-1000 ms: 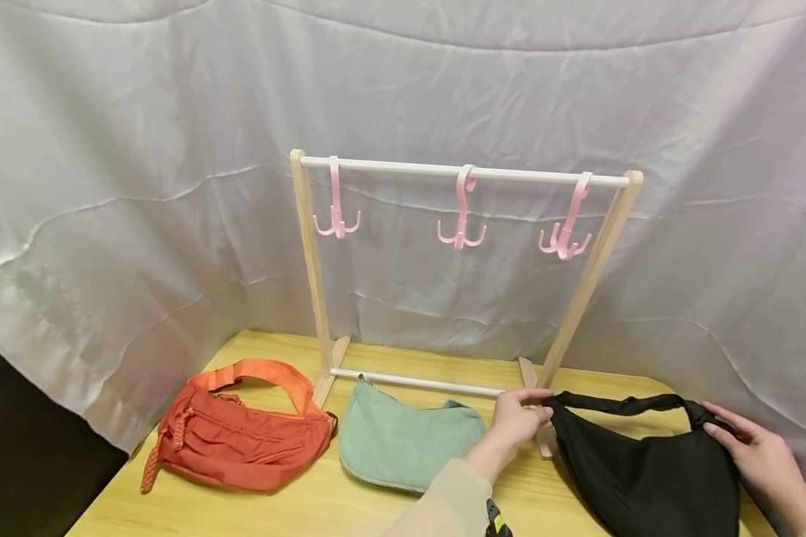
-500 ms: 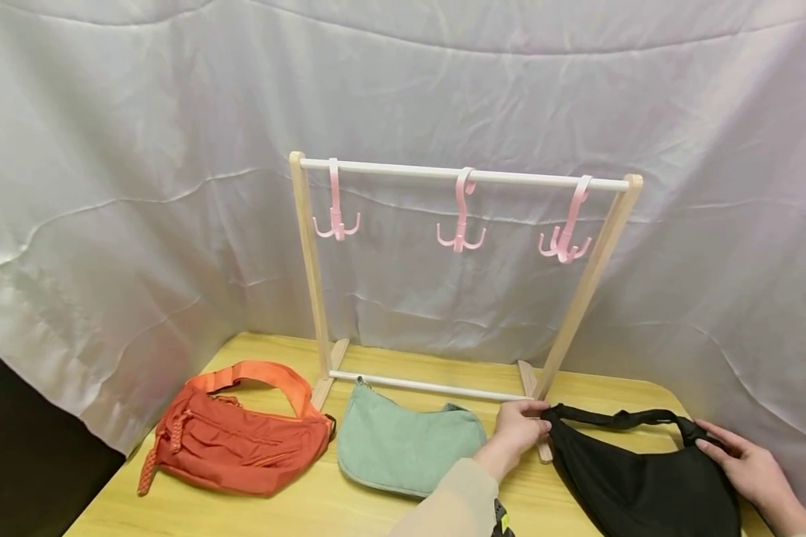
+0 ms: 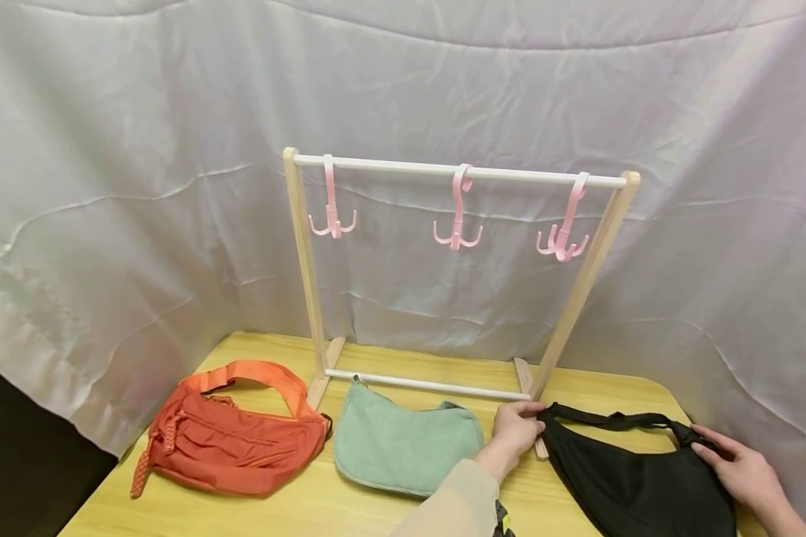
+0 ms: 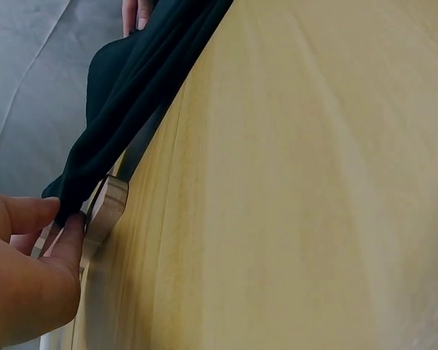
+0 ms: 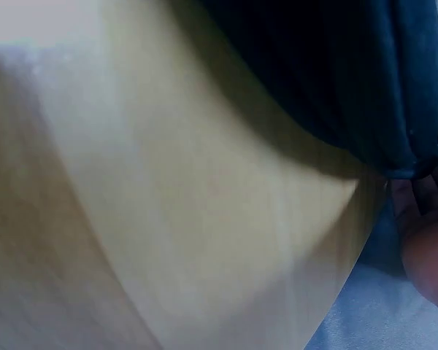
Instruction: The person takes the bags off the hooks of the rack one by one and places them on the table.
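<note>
A black shoulder bag (image 3: pixel 651 485) is at the front right of the head view, its strap (image 3: pixel 611 420) arching over the top. My left hand (image 3: pixel 514 432) pinches the bag's left upper corner between thumb and fingers, beside the rack's right foot. At the opposite upper corner, where the strap joins, my right hand (image 3: pixel 742 470) grips the fabric. In the left wrist view the bag (image 4: pixel 124 95) stretches away from the left hand (image 4: pixel 36 270). The right wrist view has the bag (image 5: pixel 350 80) draping over the table, with the right hand (image 5: pixel 427 233) partly cut off by the frame edge.
A wooden rack with a white top bar (image 3: pixel 403 168) stands behind the bags. Pink hooks (image 3: pixel 332 201) hang from the bar. A green bag (image 3: pixel 406 447) and an orange-red waist bag (image 3: pixel 235 451) lie on the wooden table (image 3: pixel 349 514). Grey cloth (image 3: pixel 403 89) encloses the back.
Between the first and second frames, the bag's top edge and both hands sink slightly toward the front. Since then both hands keep their hold, with only a slight leftward shift of the whole view.
</note>
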